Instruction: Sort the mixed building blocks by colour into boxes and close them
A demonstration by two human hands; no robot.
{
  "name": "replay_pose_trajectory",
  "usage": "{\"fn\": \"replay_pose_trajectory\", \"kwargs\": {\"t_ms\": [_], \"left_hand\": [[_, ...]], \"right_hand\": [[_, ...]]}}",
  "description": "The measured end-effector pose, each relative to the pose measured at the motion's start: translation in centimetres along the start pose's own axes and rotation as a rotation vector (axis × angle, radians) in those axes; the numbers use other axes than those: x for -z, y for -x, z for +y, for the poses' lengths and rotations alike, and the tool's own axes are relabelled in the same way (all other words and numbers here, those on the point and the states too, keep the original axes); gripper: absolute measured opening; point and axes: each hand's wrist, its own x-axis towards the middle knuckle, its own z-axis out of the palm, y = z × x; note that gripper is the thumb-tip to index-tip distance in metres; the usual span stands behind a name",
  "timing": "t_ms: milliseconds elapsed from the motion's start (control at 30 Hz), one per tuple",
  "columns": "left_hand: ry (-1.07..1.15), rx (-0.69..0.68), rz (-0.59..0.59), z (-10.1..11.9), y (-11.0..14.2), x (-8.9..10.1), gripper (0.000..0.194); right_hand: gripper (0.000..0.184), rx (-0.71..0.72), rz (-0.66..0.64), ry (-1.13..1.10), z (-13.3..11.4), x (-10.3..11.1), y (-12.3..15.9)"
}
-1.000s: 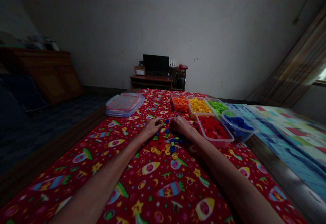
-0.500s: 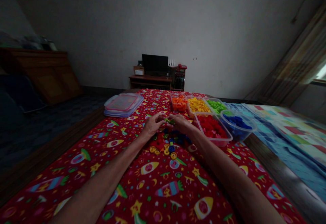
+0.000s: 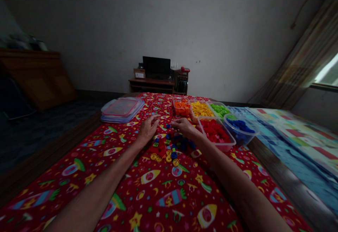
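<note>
My left hand (image 3: pixel 149 129) hovers over the red patterned cloth, its fingers loosely curved with a gap between thumb and fingers, and I see nothing in it. To its right, my right hand (image 3: pixel 184 126) has thumb and fingertips drawn together. Whatever lies between those fingertips is too small to make out. A small blue piece (image 3: pixel 168 126) shows just left of them. Nearer me is a loose pile of toy building pieces: yellow wheels (image 3: pixel 175 162), a blue wheel (image 3: pixel 173 155), red pieces (image 3: pixel 159 150) and dark blue pieces (image 3: pixel 184 144).
Right of my hands stand plastic tubs of red (image 3: pixel 215 130), blue (image 3: pixel 240 125), yellow (image 3: pixel 202 108), green (image 3: pixel 218 111) and orange pieces (image 3: pixel 182 107). Stacked lids (image 3: pixel 121 109) lie at the back left. A monitor (image 3: pixel 156 67) stands beyond the table.
My hands were together around a small green piece; now they are apart, and that piece is out of sight. The left hand has moved left. The whole view has shifted slightly.
</note>
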Motion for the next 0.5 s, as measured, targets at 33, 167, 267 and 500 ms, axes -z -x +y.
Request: {"fn": "replay_pose_trajectory", "kwargs": {"t_ms": [33,167,267,500], "left_hand": [[-0.019,0.025,-0.008,-0.5,0.0,0.2,0.038],[-0.015,0.109,-0.057,-2.4,0.2,0.6,0.038],[-0.017,0.109,-0.057,-3.2,0.1,0.4,0.036],[-0.088,0.043,-0.101,-3.0,-0.2,0.1,0.033]], "right_hand": [[0.023,0.031,-0.01,0.007,-0.5,0.4,0.1],[0.021,0.127,0.03,0.264,-3.3,4.6,0.1],[0.022,0.12,0.188,0.733,-5.5,10.1,-0.5],[0.015,-0.088,0.485,1.39,-7.8,20.9,-2.1]]}}
